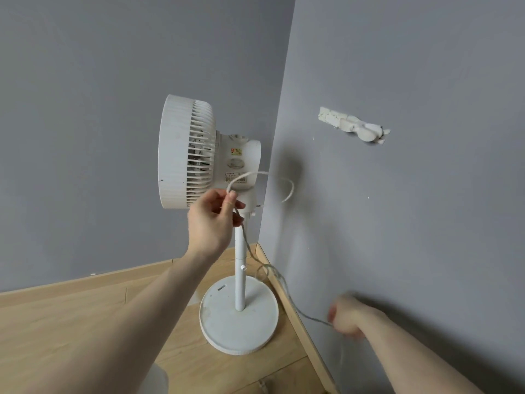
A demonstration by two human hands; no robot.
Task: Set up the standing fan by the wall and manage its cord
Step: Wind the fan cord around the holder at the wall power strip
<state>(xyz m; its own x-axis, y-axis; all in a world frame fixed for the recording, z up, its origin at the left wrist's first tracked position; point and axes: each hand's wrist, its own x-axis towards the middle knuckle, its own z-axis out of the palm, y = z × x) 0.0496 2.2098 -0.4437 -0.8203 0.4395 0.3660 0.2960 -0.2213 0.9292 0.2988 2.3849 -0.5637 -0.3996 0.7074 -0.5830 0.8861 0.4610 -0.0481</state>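
A white standing fan (187, 152) stands upright in the corner on its round base (238, 317), its head facing left. The white cord (267, 177) loops out behind the fan head, runs through my left hand (213, 220) and trails down past the pole (240, 268) to my right hand (346, 317). My left hand pinches the cord just below the fan head. My right hand is blurred, low beside the right wall, curled round the lower stretch of cord.
Grey walls meet in the corner directly behind the fan. A patch of white filler (352, 126) sticks out from the right wall. Wooden skirting (295, 311) runs along the wall base over a light wood floor (71, 331).
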